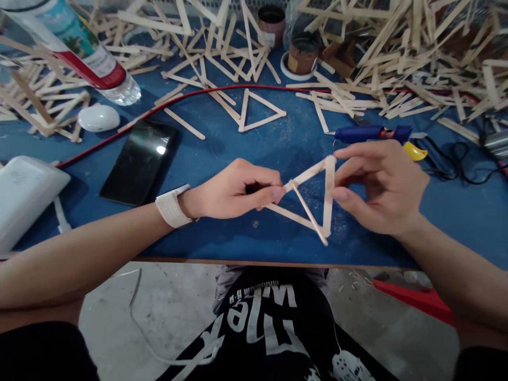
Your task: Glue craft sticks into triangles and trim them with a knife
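Note:
My left hand is closed around the left corner of a triangle of wooden craft sticks, raised over the blue table. One further craft stick is joined to its upper side and juts out toward me, crossing the lower side in view. At the triangle's right side is my right hand, fingers apart and curved. Its index fingertip and thumb tip are at or against the edge of the right stick; firm contact cannot be made out. A second stick triangle lies flat beyond my hands.
A blue glue gun lies behind my right hand, its black cord to the right. Left are a phone, a white power bank, a white case and a bottle. A red cable crosses before heaped sticks and small pots.

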A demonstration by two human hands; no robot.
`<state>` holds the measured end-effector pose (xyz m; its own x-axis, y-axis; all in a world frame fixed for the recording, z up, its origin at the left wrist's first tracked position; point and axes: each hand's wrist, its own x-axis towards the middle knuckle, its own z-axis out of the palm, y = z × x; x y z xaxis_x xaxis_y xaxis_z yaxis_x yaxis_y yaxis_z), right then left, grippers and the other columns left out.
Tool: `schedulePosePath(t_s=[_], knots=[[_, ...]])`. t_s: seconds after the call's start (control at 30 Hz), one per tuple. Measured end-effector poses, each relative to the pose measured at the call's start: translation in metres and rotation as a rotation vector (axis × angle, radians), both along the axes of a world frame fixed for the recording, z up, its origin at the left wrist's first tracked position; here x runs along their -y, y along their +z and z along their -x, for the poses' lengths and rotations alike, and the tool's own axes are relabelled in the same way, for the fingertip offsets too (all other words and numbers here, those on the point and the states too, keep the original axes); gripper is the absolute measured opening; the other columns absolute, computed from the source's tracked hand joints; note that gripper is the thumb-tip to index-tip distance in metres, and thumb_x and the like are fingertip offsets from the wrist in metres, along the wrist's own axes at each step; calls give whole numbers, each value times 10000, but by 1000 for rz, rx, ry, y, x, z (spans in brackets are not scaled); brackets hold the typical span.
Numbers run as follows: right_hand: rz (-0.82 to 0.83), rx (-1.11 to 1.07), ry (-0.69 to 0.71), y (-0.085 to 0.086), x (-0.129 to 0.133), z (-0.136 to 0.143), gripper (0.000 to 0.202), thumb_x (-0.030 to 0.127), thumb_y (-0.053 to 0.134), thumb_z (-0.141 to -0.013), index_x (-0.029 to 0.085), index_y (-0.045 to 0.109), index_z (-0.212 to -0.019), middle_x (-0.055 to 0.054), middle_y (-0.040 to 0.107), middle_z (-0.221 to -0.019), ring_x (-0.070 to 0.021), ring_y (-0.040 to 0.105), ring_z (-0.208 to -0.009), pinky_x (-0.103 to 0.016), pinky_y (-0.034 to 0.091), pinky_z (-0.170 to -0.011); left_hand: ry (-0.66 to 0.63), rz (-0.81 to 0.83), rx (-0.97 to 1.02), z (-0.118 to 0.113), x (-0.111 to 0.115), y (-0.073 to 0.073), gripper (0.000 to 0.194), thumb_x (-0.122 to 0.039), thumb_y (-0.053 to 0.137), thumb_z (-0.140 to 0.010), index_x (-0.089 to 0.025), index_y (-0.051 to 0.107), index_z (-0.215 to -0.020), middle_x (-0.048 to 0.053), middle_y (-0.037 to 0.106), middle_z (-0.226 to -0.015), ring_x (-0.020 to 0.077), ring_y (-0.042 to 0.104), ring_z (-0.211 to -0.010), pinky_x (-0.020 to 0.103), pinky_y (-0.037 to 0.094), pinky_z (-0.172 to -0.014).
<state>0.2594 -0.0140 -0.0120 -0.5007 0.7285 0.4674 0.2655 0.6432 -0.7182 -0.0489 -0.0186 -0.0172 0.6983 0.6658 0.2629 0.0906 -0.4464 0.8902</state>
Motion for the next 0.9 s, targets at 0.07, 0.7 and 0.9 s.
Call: schedulePosePath(t_s=[0.07,0.7,0.9], knots=[[110,-109,80,-7,4,3,562,268,895,-1008,355,709,-1531,81,764,-827,-135,687,-540,-253,565,-459,-30,-60,-61,0,1,2,403,-351,643,-1204,-200,729,-840,-12,694,-654,76,570,-537,188,436,-548],[369,-430,405,-4,34,13,297,239,886,-1038,257,859,-1334,20,736,-757,-142,721,-564,-236,561,-463,-167,164,89,5,5,2,504,-509,582,-1216,-232,780,-844,35,713,-647,158,652,-534,287,530,-560],[504,-381,309,3,28,10,213,201,858,-1067,258,875,-1272,24,764,-825,-106,714,-520,-203,567,-438,74,17,27,1,8,2,566,-395,452,-1266,-192,764,-841,-5,676,-626,101,607,-528,236,485,-581]])
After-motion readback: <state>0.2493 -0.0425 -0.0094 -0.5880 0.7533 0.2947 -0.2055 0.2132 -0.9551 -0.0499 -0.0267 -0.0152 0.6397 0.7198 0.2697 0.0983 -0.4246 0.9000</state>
